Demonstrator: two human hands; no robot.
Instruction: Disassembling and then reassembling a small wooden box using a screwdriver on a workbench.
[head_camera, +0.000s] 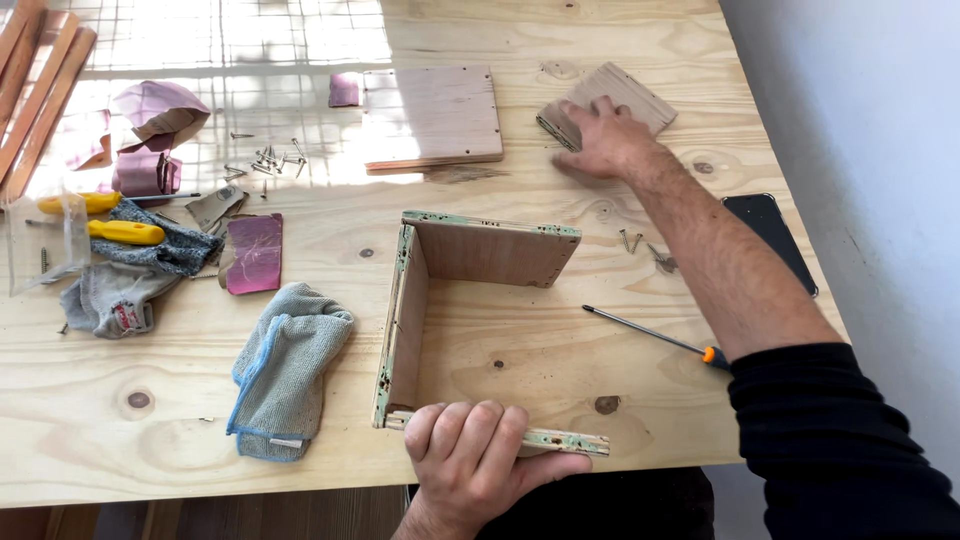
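Assembly status: the box frame (470, 320) stands on the table (600, 150) with three walls joined: far, left and near. The right side is open, and no top or bottom panel is fitted. By the look of it, the build is past halfway, with at least one wall left to mount.

Left hand (475, 455): clamped over the near wall of the frame, fingers together on its top edge, thumb on the outer face.

Right hand (605, 135): beyond the frame and to its right, fingers spread flat on a small panel (610, 100), pressing it to the table. The panel is not lifted.

Loose parts: a square board (432, 115) lies beyond the frame. Screws (265, 158) are scattered beyond the frame, to its left; two more (630, 240) lie just right of the far wall.

Tools: a thin screwdriver (650, 335) lies right of the frame; yellow-handled ones (125, 232) lie far left.

Packages and labels: none legible. Pink sandpaper (253, 252) lies left of the frame, a grey-blue cloth (285, 370) just beside its left wall, and a dark phone (770, 240) further right.
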